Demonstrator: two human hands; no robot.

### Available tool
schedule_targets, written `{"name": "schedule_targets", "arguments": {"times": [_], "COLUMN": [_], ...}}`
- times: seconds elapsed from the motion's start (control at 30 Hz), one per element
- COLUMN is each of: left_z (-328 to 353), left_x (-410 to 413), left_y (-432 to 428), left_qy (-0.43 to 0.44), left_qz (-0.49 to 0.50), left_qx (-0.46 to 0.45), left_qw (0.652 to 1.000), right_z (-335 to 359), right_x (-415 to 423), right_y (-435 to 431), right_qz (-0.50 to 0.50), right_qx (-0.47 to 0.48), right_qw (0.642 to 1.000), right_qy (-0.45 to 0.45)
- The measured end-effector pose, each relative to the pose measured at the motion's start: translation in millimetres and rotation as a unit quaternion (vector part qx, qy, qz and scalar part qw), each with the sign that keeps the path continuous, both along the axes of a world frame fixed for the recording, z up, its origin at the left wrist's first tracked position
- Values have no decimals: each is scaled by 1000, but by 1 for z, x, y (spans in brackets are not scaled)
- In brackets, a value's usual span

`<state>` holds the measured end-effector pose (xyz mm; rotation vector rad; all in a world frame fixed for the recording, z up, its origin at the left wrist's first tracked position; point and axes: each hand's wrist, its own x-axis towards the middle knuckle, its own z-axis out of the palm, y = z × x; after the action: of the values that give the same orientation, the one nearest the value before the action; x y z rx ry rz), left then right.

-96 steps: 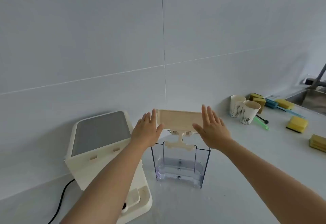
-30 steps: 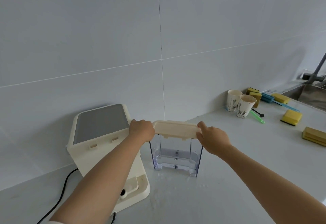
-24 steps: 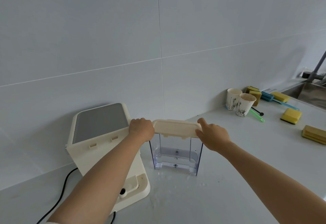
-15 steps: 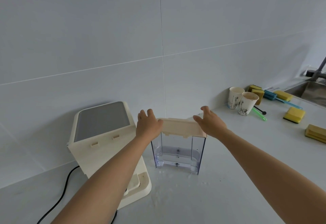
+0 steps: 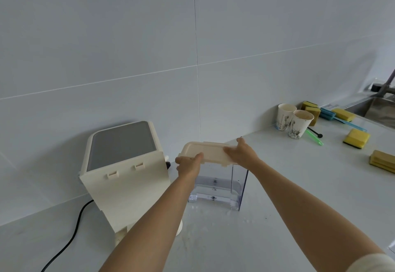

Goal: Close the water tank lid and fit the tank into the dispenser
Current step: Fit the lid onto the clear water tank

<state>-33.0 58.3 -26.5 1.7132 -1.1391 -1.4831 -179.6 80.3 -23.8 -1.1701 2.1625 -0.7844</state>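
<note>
Step in hand: closing the lid, prob. at its end. The cream lid (image 5: 206, 151) lies flat across the top of the water tank (image 5: 218, 183), w/ both hands on it. Left hand (image 5: 188, 164) is at the lid's near-left corner, fingers curled over the edge and gripping it. Right hand (image 5: 241, 154) lies on the lid's right end, fingers spread flat and pressing down, not wrapped round anything. Can't tell if the lid has fully clicked home; the front edge looks level w/ the tank rim.

Next move, as I judge it: a last firm press, then shift both hands to the tank's side walls, lift, and carry it left to the dispenser (image 5: 126, 171). The dispenser's back panel faces the tank, so the tank needs lining up square w/ that panel, approx. under the two small tabs.

The tank: clear plastic, upright on the desk (image 5: 299, 196) just right of the dispenser, not touching it. Little or no water inside. Droplets on the desk in front of the tank, so walls may be slippery.
</note>
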Motion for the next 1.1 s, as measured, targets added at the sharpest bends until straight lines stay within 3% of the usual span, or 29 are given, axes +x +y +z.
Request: {"name": "schedule_targets", "arguments": {"times": [0.4,0.63,1.1], "left_z": [-7,-7,-3], "left_x": [-3,3,10], "left_y": [-4,-13,-18], "left_qy": [25,16,10], "left_qz": [18,-23,-112], "left_qx": [-1,-24,-107], "left_qw": [1000,999,988], "right_z": [0,0,5], "right_x": [-3,-3,28], "right_y": [9,24,51], "right_qz": [-11,11,52], "right_qx": [20,40,86], "right_qw": [1000,999,988], "right_qy": [-11,-1,-117]}}
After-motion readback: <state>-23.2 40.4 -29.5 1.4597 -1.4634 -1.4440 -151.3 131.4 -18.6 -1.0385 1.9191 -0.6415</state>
